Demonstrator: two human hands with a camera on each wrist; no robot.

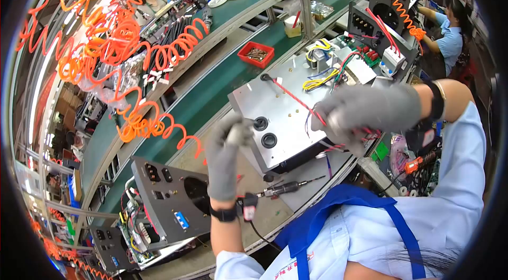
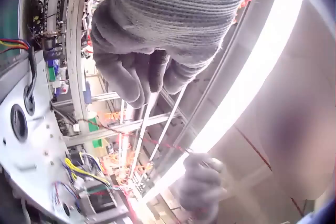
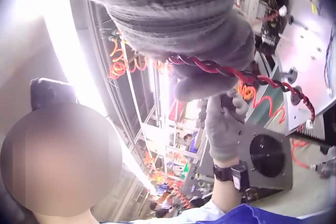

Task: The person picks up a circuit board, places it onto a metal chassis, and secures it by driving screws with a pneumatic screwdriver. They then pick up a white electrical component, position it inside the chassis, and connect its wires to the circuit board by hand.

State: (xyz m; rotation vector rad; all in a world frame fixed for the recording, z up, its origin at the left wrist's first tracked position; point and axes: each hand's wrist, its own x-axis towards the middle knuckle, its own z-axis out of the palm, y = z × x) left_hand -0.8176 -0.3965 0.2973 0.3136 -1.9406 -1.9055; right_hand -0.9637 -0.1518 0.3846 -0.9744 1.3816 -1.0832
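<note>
A flat metal chassis [image 1: 286,126] lies on the bench with two black rings [image 1: 269,140] near its left edge. From a hole at its top left, a twisted red-and-black wire [image 1: 296,99] runs to my right hand [image 1: 365,113], whose curled fingers grip it. The right wrist view shows this wire [image 3: 252,77] coming out of the gloved right hand [image 3: 184,29]. My left hand [image 1: 225,155] is raised beside the chassis's left edge, fingers bent toward the thumb. Something dark shows between the left hand's [image 2: 163,29] fingertips; I cannot tell what.
A power driver [image 1: 286,188] lies below the chassis. Grey panels with fans [image 1: 182,195] stand at lower left. A red tray of small parts [image 1: 256,55] sits on the green conveyor. Orange coiled hoses [image 1: 114,42] hang at upper left. Another worker [image 1: 450,34] sits at right.
</note>
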